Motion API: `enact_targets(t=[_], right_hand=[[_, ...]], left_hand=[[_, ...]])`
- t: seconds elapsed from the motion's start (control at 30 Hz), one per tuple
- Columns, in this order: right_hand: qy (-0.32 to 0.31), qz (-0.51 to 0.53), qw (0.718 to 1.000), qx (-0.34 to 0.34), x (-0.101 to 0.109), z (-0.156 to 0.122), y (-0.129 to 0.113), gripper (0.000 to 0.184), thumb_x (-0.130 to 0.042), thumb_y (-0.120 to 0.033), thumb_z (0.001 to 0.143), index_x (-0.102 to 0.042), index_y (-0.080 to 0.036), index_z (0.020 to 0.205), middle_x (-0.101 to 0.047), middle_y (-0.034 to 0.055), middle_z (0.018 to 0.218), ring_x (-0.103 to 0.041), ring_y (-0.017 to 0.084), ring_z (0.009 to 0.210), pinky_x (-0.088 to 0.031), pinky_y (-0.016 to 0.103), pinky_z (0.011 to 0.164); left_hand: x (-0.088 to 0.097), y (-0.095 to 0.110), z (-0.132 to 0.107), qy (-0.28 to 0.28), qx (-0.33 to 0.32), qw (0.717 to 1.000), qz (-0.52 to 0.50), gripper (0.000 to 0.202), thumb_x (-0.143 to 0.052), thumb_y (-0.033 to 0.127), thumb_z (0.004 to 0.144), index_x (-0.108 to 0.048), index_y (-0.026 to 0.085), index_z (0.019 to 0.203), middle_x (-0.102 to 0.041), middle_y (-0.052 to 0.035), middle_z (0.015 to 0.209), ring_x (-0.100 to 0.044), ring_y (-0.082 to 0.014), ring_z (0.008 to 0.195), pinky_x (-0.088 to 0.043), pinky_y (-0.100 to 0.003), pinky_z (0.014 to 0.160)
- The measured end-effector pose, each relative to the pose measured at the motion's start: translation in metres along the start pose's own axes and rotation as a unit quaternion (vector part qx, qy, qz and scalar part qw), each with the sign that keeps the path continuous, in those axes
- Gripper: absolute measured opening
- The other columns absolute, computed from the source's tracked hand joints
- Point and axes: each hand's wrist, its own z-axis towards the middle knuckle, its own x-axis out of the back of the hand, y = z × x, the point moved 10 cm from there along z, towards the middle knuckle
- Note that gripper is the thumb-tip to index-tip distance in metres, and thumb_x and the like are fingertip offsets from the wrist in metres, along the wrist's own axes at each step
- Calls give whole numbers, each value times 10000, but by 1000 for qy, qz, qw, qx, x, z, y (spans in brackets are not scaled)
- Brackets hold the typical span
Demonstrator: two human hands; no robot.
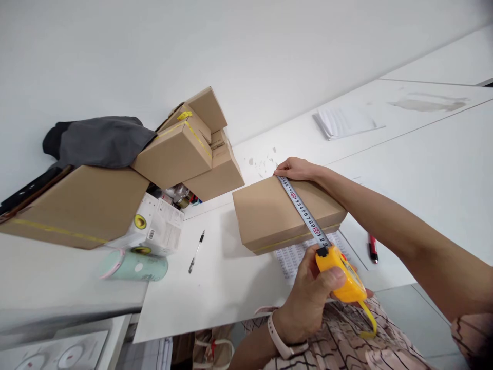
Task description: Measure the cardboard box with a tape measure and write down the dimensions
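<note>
A flat brown cardboard box lies on the white table in front of me. A measuring tape blade runs across the box's top from its far edge to its near edge. My left hand, with a pale wristband, grips the yellow tape measure case just off the box's near corner, thumb on top. My right hand rests at the box's far edge, fingers curled down on the tape's end.
A stack of brown boxes and a larger box under a grey cloth fill the left. A white carton, a mint bottle, a pen, a red pen and a printed sheet lie nearby. Papers sit far back.
</note>
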Motion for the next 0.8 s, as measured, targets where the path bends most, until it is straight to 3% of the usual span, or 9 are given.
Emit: enact_targets(t=[0.13, 0.23, 0.3, 0.4, 0.5, 0.63, 0.7, 0.8], right_hand=[[31, 111, 993, 26, 10, -4, -7, 424, -632, -608, 866, -720, -202, 781, -739, 82, 922, -629, 259, 915, -473, 369, 860], [169, 274, 945, 57, 51, -27, 3, 521, -587, -690, 880, -748, -215, 1020, -730, 108, 1108, -631, 257, 1051, -493, 358, 935], [274, 318, 906, 50, 75, -61, 24, 541, -549, -708, 901, -739, -225, 1057, -708, 99, 1033, -631, 230, 997, -502, 359, 928], [353, 274, 895, -15, 77, -122, 61, 489, -514, -680, 939, -743, -257, 1027, -593, 33, 779, -576, 194, 800, -502, 369, 859], [309, 205, 925, -85, 41, -167, 86, 536, -403, -692, 973, -726, -288, 1111, -553, 25, 731, -546, 213, 756, -498, 394, 808], [244, 191, 949, -61, -1, -187, 81, 591, -422, -716, 935, -654, -343, 1330, -627, 48, 846, -591, 243, 796, -509, 400, 778], [234, 167, 957, -27, 0, -182, 65, 560, -492, -706, 908, -683, -354, 1299, -636, 47, 869, -582, 235, 793, -501, 387, 756], [244, 132, 961, 9, 22, -162, 39, 514, -616, -690, 849, -746, -321, 1182, -656, 44, 875, -555, 210, 739, -481, 368, 698]], left_hand=[[4, 3, -2, -21, -5, 1000, 14, 688, -878, 555, 642, -510, 230, 1124, -675, -58, 1003, -748, -291, 844, -610, -493, 819], [22, 21, -23, -21, -41, 997, 58, 763, -930, 499, 595, -532, 243, 1194, -673, -94, 1129, -743, -315, 911, -611, -496, 846], [49, 41, -47, 29, -97, 989, 106, 818, -954, 472, 569, -556, 274, 1255, -625, -117, 1291, -728, -323, 972, -614, -478, 872], [107, 77, -92, 193, -212, 939, 189, 844, -913, 515, 622, -538, 337, 1357, -537, -116, 1455, -702, -344, 1062, -627, -453, 879], [152, 86, -116, 296, -252, 892, 230, 821, -851, 549, 685, -500, 374, 1405, -506, -106, 1494, -699, -351, 1087, -638, -446, 849], [177, 74, -101, 290, -237, 908, 189, 726, -840, 559, 683, -545, 364, 1317, -459, -92, 1537, -734, -314, 979, -643, -441, 773], [179, 79, -90, 271, -240, 914, 182, 742, -857, 535, 664, -550, 343, 1310, -490, -102, 1504, -744, -306, 939, -641, -442, 763], [170, 111, -76, 235, -276, 911, 197, 750, -867, 511, 643, -563, 311, 1298, -510, -110, 1482, -744, -303, 935, -639, -455, 791]])
